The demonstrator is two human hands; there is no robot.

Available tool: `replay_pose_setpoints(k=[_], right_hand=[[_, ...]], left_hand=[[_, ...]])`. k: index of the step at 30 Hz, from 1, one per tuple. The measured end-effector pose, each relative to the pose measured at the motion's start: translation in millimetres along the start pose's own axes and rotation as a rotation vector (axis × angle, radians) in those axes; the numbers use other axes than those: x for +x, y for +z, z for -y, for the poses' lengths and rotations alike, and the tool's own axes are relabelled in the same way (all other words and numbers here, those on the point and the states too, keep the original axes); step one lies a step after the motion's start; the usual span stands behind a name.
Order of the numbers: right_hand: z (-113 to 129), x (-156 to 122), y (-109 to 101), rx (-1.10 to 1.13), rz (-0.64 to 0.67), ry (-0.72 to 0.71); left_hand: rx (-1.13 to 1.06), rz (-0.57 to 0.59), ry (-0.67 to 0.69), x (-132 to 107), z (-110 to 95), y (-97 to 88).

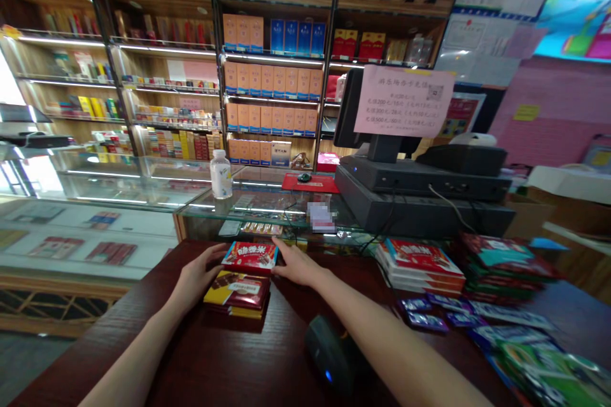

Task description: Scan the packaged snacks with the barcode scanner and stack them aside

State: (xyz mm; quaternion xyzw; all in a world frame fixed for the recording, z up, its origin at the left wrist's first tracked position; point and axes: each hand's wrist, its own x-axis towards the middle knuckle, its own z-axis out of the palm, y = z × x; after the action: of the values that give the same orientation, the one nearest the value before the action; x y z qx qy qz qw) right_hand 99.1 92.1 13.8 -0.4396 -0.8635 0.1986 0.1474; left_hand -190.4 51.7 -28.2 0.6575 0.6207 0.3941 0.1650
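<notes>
A red and blue snack box point(251, 255) with white lettering lies on the dark wooden counter, between my two hands. My left hand point(203, 270) holds its left side with curled fingers, the thumb close to the stack in front. On the opposite side, my right hand point(296, 264) grips the box's right edge, fingers at the far corner and thumb near. Just in front of the box sits a short stack of yellow and brown chocolate packs point(237, 292). A black barcode scanner point(329, 353) rests by my right forearm.
Red snack boxes point(420, 261) are stacked at the right, beside a pile of dark red and green packs point(506, 261). Small purple packs point(424, 315) lie in front. Behind stand a glass display case point(258, 203), a white bottle point(221, 175) and a cash register point(420, 184).
</notes>
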Motion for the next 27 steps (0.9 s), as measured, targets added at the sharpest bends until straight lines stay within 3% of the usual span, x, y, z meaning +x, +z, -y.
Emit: replay_pose_setpoints(k=[8, 16, 21, 27], right_hand=[[-1.6, -12.0, -6.8, 0.016, -0.033, -0.023], [-1.5, -44.5, -22.3, 0.005, -0.073, -0.02], [-4.3, -68.4, -31.4, 0.011, -0.111, 0.001], [-12.1, -99.2, -44.5, 0.015, -0.173, 0.002]], left_hand=[[-0.013, 0.004, -0.006, -3.5, -4.6, -4.9], [0.111, -0.011, -0.025, -7.6, -6.9, -17.7], [0.17, -0.046, 0.001, -8.2, -25.6, -21.7], [0.217, -0.042, 0.061, -9.0, -64.1, -15.4]])
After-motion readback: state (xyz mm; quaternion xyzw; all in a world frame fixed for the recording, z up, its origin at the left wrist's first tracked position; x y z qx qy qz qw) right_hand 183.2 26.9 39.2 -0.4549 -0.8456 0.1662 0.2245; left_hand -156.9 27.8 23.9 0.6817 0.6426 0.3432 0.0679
